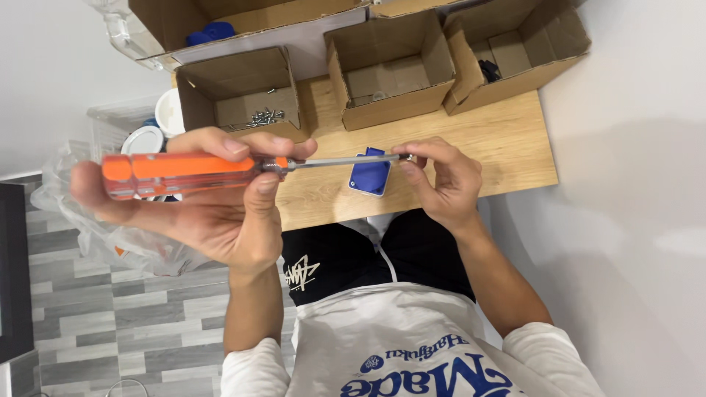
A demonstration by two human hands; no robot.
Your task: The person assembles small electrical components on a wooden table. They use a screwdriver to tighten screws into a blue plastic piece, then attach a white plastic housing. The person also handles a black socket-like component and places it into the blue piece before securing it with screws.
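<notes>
The orange-handled screwdriver [184,167] is clenched in the left hand [213,209], its tip pinched by the right hand [441,184] fingers above the blue part [370,174] on the tabletop [507,140], seemingly seating a screw, which needs steady alignment.

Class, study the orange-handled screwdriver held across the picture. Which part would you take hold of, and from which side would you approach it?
Grip the screwdriver by its thick orange handle, probably coming from below, as the left hand does, palm under it and fingers wrapped over. It lies level, with the thin metal shaft pointing towards the right hand, so the handle is the widest, surest part.
</notes>
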